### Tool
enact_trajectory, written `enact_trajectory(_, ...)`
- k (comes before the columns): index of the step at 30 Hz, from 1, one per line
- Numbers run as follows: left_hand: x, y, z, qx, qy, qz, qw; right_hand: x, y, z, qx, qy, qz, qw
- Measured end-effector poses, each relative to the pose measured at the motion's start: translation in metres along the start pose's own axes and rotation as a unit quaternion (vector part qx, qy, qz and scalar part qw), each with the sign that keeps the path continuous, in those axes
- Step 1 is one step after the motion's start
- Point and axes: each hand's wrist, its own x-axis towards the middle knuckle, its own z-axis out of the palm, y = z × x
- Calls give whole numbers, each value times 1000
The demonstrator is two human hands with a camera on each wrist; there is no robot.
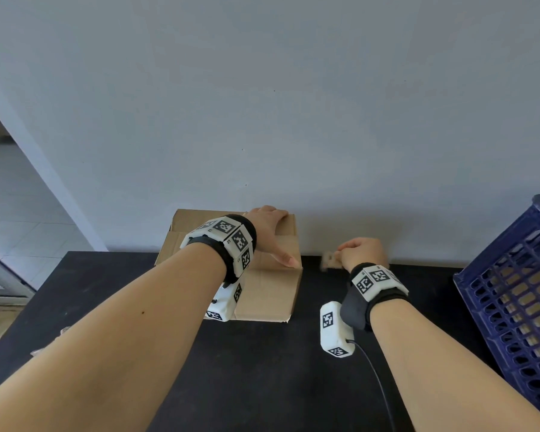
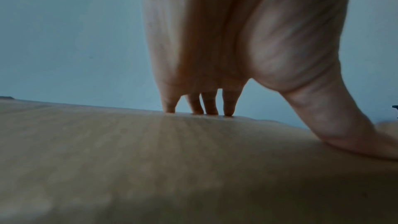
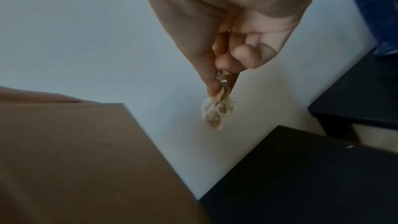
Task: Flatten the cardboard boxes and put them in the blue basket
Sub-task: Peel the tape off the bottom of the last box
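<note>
A brown cardboard box [image 1: 272, 291] stands on the black table [image 1: 262, 369] against the wall. My left hand [image 1: 270, 232] lies on top of it, fingers hooked over its far edge and thumb pressed on the right edge; in the left wrist view the fingertips [image 2: 208, 108] press the cardboard [image 2: 150, 159]. To the right of the box, my right hand [image 1: 360, 252] pinches a crumpled strip of tape [image 1: 329, 260], seen dangling from the fingers as the tape [image 3: 217, 110] in the right wrist view. The blue basket [image 1: 518, 300] stands at the right edge.
The wall [image 1: 262, 120] rises straight behind the table. Flat cardboard shows through the basket's lattice. A cable [image 1: 378, 378] runs from the right wrist camera across the table. A tiled floor [image 1: 19, 213] lies to the left.
</note>
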Motion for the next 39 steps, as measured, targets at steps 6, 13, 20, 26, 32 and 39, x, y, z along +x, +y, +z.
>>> enact_trajectory(6, 3, 0, 0, -3, -2, 2, 1000, 3, 3, -25, 17, 25, 14, 999)
enact_trajectory(13, 2, -4, -3, -66, -4, 11, 998, -12, -39, -27, 85, 23, -59, 994)
enact_trajectory(20, -8, 10, -37, -293, 153, 98, 939, -41, -94, -42, 132, 26, -141, 981)
enact_trajectory(26, -24, -2, -50, -374, 190, 122, 899, -67, -121, -28, 166, -39, -176, 970)
enact_trajectory(32, -44, -39, -54, -419, 228, 85, 875, -89, -146, -10, 178, -138, -175, 958)
enact_trajectory(39, -78, -106, -50, -463, 265, 3, 846, -121, -180, 48, 255, -297, -67, 918)
